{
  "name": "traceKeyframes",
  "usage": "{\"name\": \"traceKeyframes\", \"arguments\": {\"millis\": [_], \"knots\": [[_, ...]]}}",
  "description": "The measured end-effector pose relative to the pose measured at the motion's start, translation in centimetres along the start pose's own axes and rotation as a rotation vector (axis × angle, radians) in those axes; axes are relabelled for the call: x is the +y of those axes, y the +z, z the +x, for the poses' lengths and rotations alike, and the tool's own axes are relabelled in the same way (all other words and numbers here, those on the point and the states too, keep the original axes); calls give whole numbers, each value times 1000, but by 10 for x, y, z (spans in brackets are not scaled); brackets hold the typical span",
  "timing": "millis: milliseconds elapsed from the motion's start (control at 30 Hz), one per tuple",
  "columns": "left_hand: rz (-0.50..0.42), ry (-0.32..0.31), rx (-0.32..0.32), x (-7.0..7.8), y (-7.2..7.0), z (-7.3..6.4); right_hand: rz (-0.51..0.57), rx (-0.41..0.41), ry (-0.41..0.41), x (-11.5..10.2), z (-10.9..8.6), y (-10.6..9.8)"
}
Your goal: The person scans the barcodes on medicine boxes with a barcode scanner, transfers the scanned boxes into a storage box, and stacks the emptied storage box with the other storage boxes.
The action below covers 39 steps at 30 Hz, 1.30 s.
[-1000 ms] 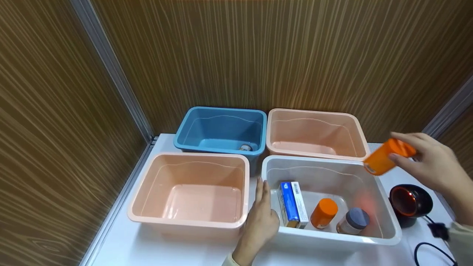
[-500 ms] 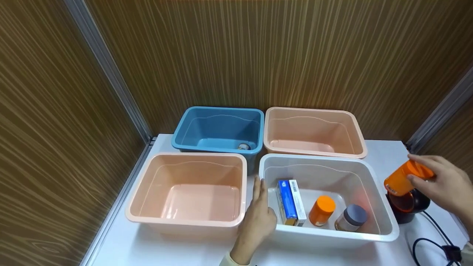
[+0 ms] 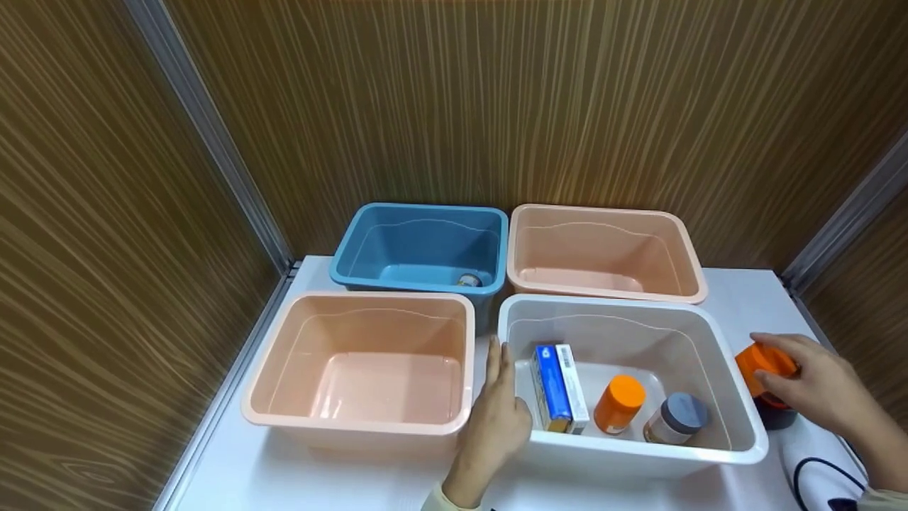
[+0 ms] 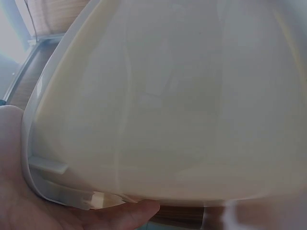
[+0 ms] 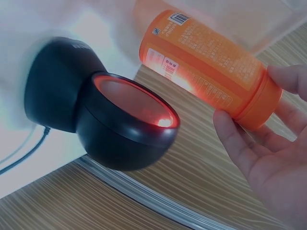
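Note:
My right hand [image 3: 819, 383] holds an orange bottle [image 5: 206, 62] by its cap end, with thumb and fingers round it. The bottle is tilted, its printed label and barcode facing a black barcode scanner [image 5: 127, 134]. Red light from the scanner falls on the label, and a gap separates the two. At the left side of a white bin [image 3: 624, 448], my left hand [image 3: 496, 419] touches the wall and rim with extended fingers. Inside that bin are a blue box [image 3: 552, 383], a white box [image 3: 572, 387], another orange bottle [image 3: 619, 404] and a grey-lidded jar [image 3: 675, 419].
Left of the white bin stands a peach bin [image 3: 358, 427]. Behind are a blue bin [image 3: 418, 245], with a small jar [image 3: 469, 280] inside, and a second peach bin [image 3: 603, 241]. A black cable [image 3: 826, 461] lies at the right. Wood-grain panels enclose the table.
My right hand has carried the orange bottle from beside the white bin's right rim outward and down to the scanner. The left hand keeps its place at the bin.

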<state>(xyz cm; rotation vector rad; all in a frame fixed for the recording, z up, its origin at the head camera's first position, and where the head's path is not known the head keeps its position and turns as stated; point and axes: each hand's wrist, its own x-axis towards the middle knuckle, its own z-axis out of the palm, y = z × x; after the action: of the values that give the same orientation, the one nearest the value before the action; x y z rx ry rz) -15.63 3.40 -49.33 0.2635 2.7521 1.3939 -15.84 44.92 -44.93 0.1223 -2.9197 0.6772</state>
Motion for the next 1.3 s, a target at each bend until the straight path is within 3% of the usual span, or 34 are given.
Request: {"name": "traceKeyframes", "arguments": {"millis": [267, 700, 1000, 1300], "knots": [[-17, 47, 30, -1, 0, -1, 23, -69, 31, 0, 0, 7], [-29, 7, 11, 0, 1, 0, 28, -154, 88, -4, 4, 2], [-46, -2, 4, -1, 0, -1, -19, -110, 86, -7, 3, -8], [-59, 41, 14, -2, 1, -1, -46, -67, 64, -9, 2, -12]]}}
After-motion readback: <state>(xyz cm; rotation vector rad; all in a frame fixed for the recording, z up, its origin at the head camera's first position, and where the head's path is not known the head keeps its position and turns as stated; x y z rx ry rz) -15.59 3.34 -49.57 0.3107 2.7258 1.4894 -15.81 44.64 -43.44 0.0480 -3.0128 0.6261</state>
